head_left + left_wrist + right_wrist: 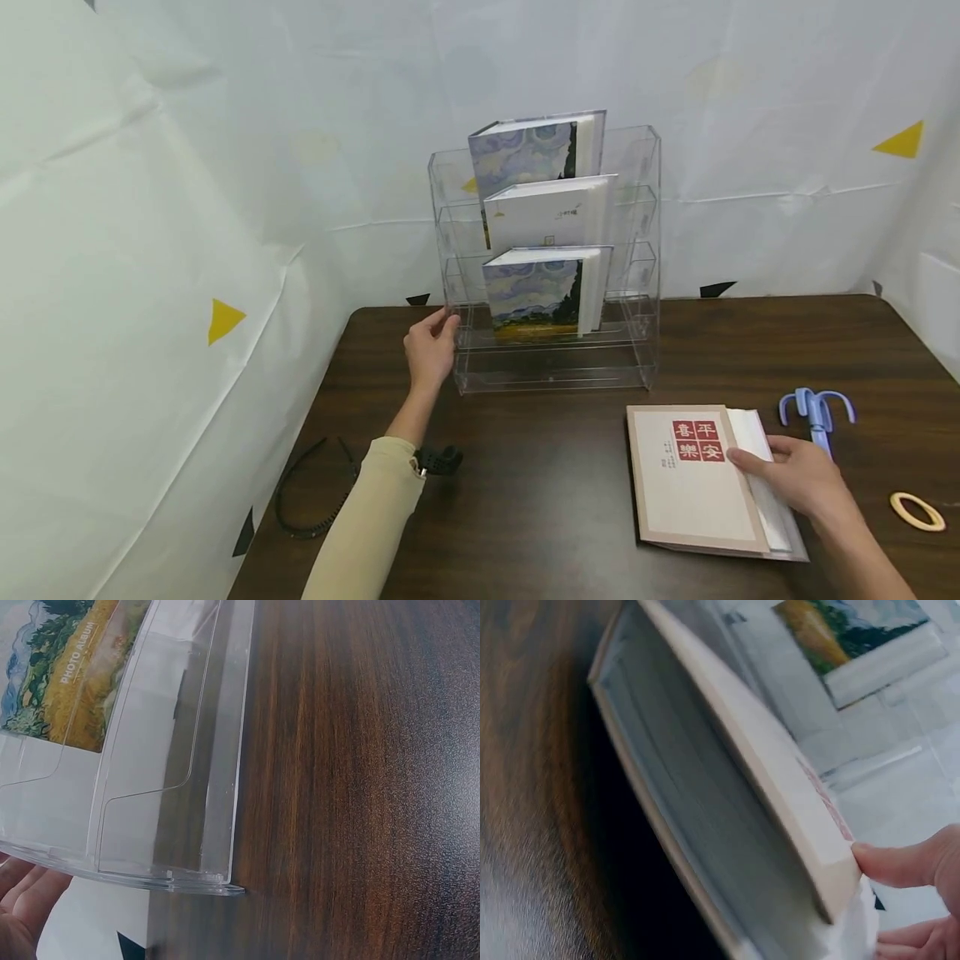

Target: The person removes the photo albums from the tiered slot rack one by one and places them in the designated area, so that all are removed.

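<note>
One beige-covered album (675, 508) shows four red squares with pale characters on its upper right, small dark script beside them, and white pages jutting past the cover's right edge. It is in front of the clear rack (555, 387), to the right; whether it touches the dark table (525, 500) I cannot tell. The right hand (806, 475) grips its right edge, thumb on the cover. The left hand (431, 354) touches the rack's left side; whether it grips I cannot tell.

Three albums stand tiered in the rack: an upper landscape album (521, 154), a white album (532, 212) and a lower landscape album (532, 292). The right hand partly hides a blue hook (819, 412); a yellow ring (927, 526) lies nearby. A black headband (300, 532) lies beside the left sleeve (375, 508).
</note>
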Demonstrator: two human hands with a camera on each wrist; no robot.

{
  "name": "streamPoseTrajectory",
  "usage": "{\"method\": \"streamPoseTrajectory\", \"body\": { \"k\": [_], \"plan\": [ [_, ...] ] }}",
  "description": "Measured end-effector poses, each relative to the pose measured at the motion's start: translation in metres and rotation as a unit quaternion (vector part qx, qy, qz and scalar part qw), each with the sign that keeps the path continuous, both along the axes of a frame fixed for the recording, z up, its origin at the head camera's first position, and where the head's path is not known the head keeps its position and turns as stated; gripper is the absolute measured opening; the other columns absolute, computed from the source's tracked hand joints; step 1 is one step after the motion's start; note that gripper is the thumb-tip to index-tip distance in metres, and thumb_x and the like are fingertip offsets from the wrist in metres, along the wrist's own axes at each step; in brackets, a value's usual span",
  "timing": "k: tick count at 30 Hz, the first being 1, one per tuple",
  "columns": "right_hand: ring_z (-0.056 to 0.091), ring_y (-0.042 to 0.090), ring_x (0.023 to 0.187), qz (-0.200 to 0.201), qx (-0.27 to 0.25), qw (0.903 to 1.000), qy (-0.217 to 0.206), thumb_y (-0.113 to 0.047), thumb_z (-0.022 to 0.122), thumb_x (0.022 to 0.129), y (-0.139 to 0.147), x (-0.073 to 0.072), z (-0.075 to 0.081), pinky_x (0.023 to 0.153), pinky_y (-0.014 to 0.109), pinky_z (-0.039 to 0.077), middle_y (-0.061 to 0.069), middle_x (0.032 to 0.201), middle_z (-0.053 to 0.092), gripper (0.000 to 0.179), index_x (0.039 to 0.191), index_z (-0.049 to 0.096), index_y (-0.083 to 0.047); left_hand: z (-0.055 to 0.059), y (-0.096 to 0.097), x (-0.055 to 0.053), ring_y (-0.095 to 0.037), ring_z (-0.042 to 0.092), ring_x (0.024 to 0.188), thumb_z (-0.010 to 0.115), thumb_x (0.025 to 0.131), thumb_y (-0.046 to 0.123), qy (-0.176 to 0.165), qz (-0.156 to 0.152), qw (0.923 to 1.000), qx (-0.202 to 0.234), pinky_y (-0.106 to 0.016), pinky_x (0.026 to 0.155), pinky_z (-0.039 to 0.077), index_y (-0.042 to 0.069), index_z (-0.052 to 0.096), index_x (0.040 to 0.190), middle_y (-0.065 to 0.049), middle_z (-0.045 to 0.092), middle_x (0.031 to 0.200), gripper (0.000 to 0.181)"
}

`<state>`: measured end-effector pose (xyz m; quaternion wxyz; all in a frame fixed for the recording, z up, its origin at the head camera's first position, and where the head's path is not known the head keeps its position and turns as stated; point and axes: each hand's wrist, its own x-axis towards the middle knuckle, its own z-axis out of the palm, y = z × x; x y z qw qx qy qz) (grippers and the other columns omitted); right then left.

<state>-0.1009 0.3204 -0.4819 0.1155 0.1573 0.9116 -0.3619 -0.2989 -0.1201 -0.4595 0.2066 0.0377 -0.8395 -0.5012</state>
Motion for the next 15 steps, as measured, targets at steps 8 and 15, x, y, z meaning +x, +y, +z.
{"method": "streamPoseTrajectory", "body": {
  "k": [8, 15],
  "plan": [
    [0.06, 0.052, 0.088, 0.016, 0.139, 0.9894, 0.04, -0.054, 0.071, 0.083, -0.011, 0.004, 0.005, 0.061, 0.051, 0.047, 0.035, 0.103, 0.064, 0.082, 0.118, 0.055, 0.019, 0.001, 0.0, 0.001, -0.022, 0.069, 0.093, 0.07, 0.092, 0.026, -0.004, -0.001, 1.0, 0.003, -0.041, 0.085, 0.051, 0.01, 0.073, 0.117, -0.008, 0.074, 0.101, 0.029],
    [0.056, 0.029, 0.064, -0.005, 0.158, 0.9862, 0.048, -0.047, 0.074, 0.082, -0.018, 0.009, 0.008, 0.047, 0.038, 0.04, 0.026, 0.092, 0.067, 0.067, 0.115, 0.061, 0.011, 0.0, 0.0, 0.0, -0.022, 0.069, 0.095, 0.071, 0.092, 0.025, -0.011, -0.001, 0.9999, 0.007, -0.041, 0.087, 0.051, 0.01, 0.073, 0.118, -0.008, 0.074, 0.104, 0.029]
  ]
}}
